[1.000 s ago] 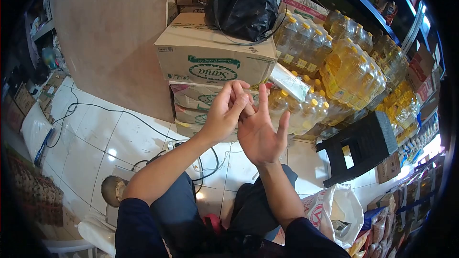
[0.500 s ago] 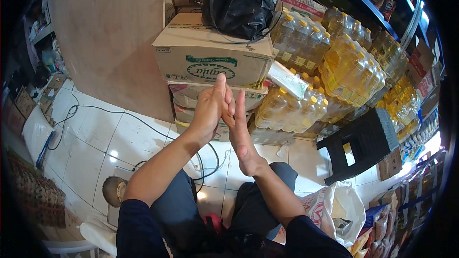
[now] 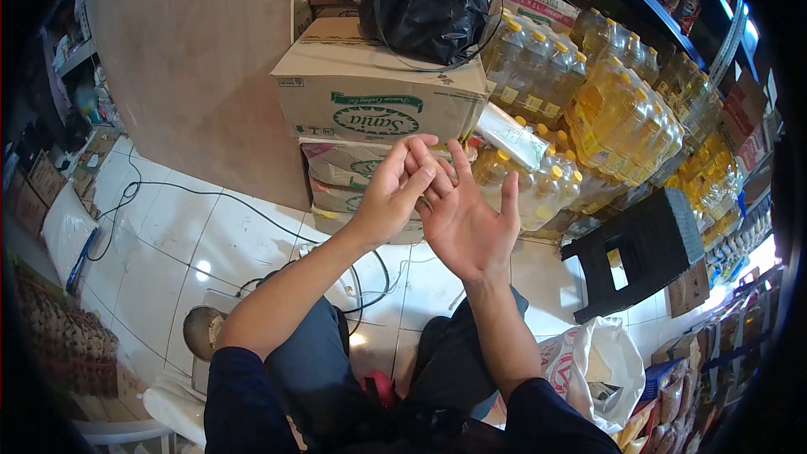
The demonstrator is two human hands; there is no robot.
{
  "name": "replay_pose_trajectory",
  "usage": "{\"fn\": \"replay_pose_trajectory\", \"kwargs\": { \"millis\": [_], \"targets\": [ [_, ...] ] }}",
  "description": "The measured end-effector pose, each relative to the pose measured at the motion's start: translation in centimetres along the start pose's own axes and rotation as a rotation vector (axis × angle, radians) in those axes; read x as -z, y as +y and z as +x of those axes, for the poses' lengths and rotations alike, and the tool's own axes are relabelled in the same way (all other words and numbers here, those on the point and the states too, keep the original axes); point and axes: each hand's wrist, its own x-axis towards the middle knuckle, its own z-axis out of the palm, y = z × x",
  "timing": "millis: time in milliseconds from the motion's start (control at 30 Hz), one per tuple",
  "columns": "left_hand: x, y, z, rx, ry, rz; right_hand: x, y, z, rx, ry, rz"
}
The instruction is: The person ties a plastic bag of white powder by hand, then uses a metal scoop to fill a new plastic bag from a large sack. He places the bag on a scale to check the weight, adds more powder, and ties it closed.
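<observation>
Both hands are raised in front of the stacked cartons and touch each other at the fingers. My left hand (image 3: 391, 197) has its thumb and fingers closed around fingers of the other hand. My right hand (image 3: 475, 227) shows its palm, with the thumb and a finger stretched apart; nothing lies on the palm. Behind them stands a brown carton (image 3: 294, 109) with green lettering, and a black plastic bag (image 3: 429, 8) sits on top of it.
Packs of yellow oil bottles (image 3: 626, 122) are stacked at the right. A black stool (image 3: 664, 235) lies tipped below them. A white sack (image 3: 605, 370) stands open at lower right. A metal bowl (image 3: 202, 332) and black cable (image 3: 202, 192) are at left. A wooden panel (image 3: 193, 59) rises behind.
My right hand has turned its palm into view and spread its thumb. My left hand has gone from lying against it to closing on its fingers.
</observation>
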Motion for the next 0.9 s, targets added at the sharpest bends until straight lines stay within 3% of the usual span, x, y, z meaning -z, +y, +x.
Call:
{"fn": "replay_pose_trajectory", "kwargs": {
  "millis": [67,233,333,500,567,700,833,900],
  "targets": [
    [-0.1,0.6,-0.2,0.047,-0.003,0.017,0.2,-0.5,-0.2,-0.036,-0.009,-0.028],
    [0.0,0.4,0.0,-0.146,-0.035,0.101,1.9,-3.0,0.0,-0.146,-0.246,-0.216],
    [-0.1,0.1,-0.1,-0.145,-0.017,0.068,1.2,-2.6,-0.4,-0.155,-0.376,-0.04],
    [-2.0,-0.5,-0.8,0.057,0.025,-0.382,-0.1,-1.1,-0.4,-0.106,-0.226,0.305],
    [-2.4,-0.7,-0.9,0.04,0.04,-0.359,-0.3,-1.0,-0.5,-0.111,-0.182,0.428],
    [-2.8,-1.1,-1.0,-0.03,0.138,-0.196,-1.0,0.0,-0.8,-0.106,-0.203,0.363],
    [-2.9,0.1,-0.7,-0.102,0.093,-0.131,-1.7,0.4,-1.1,-0.114,-0.219,0.355],
    [-2.6,0.5,-0.7,-0.021,0.059,-0.211,-1.9,0.5,-1.2,-0.11,-0.221,0.352]
  ]
}}
